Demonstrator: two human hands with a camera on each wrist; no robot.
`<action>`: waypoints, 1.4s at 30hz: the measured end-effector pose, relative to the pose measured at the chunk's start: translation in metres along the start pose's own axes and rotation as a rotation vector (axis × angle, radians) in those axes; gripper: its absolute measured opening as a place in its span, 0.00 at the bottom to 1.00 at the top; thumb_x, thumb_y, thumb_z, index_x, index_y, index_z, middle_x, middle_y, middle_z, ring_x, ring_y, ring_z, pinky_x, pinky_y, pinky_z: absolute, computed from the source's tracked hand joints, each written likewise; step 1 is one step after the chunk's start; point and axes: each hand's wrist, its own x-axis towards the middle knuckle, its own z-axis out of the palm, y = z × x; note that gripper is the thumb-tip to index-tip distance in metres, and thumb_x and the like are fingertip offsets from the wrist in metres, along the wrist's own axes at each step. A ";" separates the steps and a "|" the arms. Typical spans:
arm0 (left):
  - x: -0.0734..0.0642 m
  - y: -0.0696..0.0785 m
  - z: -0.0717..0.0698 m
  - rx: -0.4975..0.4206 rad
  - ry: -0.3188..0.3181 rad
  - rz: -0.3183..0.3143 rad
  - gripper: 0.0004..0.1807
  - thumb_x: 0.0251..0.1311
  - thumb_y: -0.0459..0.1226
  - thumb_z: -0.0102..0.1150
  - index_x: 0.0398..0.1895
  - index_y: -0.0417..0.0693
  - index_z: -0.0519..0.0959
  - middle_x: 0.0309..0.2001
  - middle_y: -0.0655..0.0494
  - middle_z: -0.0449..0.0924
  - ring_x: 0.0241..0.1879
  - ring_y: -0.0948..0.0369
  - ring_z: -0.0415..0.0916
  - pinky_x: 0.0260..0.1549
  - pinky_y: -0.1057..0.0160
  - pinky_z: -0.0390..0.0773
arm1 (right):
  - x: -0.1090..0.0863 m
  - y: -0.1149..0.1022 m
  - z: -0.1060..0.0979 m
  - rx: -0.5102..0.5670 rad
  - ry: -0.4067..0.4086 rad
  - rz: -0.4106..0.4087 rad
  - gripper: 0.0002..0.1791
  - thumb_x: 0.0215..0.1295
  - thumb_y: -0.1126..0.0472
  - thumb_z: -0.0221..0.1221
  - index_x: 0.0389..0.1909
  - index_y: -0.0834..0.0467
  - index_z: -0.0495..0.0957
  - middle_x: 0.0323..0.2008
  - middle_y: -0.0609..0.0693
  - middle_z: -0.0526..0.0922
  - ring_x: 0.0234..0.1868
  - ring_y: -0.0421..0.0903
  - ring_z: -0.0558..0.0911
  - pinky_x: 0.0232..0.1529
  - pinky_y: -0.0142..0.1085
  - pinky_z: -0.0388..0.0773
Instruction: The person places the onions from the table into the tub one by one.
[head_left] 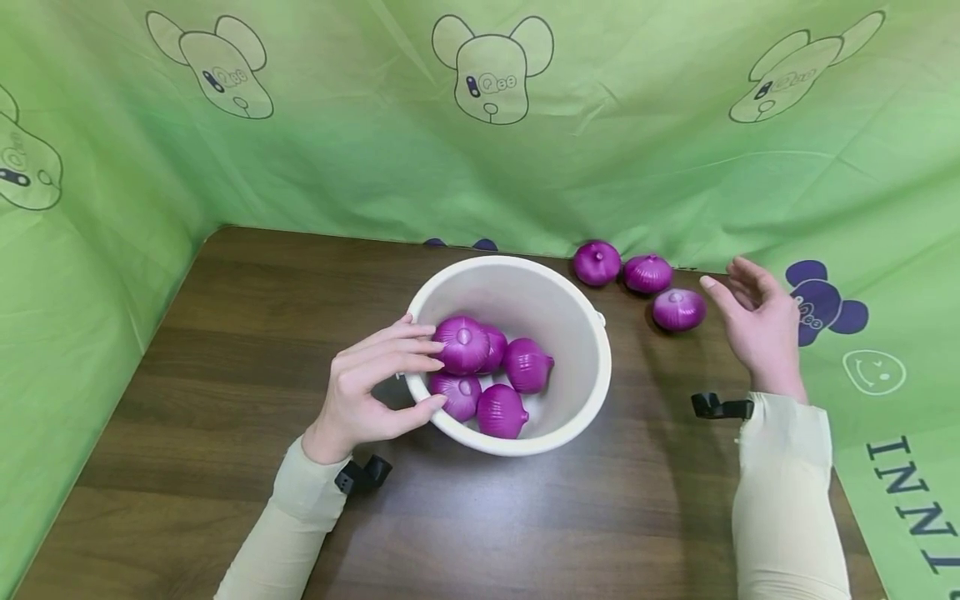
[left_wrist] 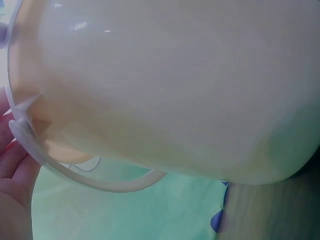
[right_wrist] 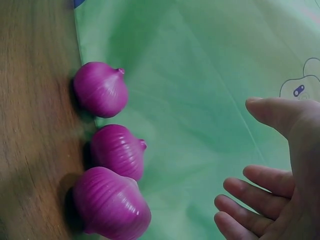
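A white bucket (head_left: pixel 592 379) stands on the table with several purple onions (head_left: pixel 500 411) inside, glossy like plastic. My left hand (head_left: pixel 382 379) rests at its left rim, fairly straight fingers reaching over the edge by the onions and the thumb at the near-left rim. In the left wrist view the bucket's outer wall (left_wrist: pixel 175 90) fills most of the picture, with the fingers by the handle joint. At the back right lie three more onions (head_left: pixel 678 309) close together. My right hand (head_left: pixel 761 325) hovers just right of them, thumb and fingers apart, holding nothing.
The brown wooden table (head_left: pixel 225 400) ends at the back against a green printed cloth (head_left: pixel 337 167), which also hangs at both sides. A curved bucket handle (left_wrist: pixel 115 185) hangs along the outside. Each wrist wears a small black mount (head_left: pixel 720 407).
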 end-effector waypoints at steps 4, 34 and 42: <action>0.000 0.000 0.001 0.001 0.004 0.009 0.15 0.56 0.43 0.75 0.35 0.38 0.87 0.38 0.44 0.88 0.39 0.44 0.85 0.57 0.42 0.80 | 0.000 0.001 0.000 0.004 -0.007 -0.007 0.40 0.70 0.46 0.64 0.76 0.56 0.63 0.72 0.56 0.68 0.71 0.48 0.70 0.65 0.24 0.68; -0.004 -0.003 0.001 0.002 0.005 -0.017 0.16 0.56 0.44 0.74 0.37 0.38 0.87 0.39 0.45 0.87 0.40 0.45 0.85 0.58 0.43 0.79 | 0.002 0.032 0.013 -0.110 -0.059 0.016 0.44 0.70 0.38 0.60 0.77 0.59 0.60 0.74 0.63 0.63 0.73 0.62 0.63 0.74 0.54 0.60; -0.004 -0.003 0.001 -0.003 0.004 -0.015 0.17 0.56 0.44 0.74 0.36 0.38 0.87 0.39 0.45 0.87 0.40 0.45 0.84 0.58 0.43 0.79 | 0.005 0.043 0.017 -0.137 -0.068 0.022 0.44 0.71 0.39 0.59 0.77 0.61 0.60 0.73 0.66 0.63 0.73 0.64 0.62 0.74 0.56 0.59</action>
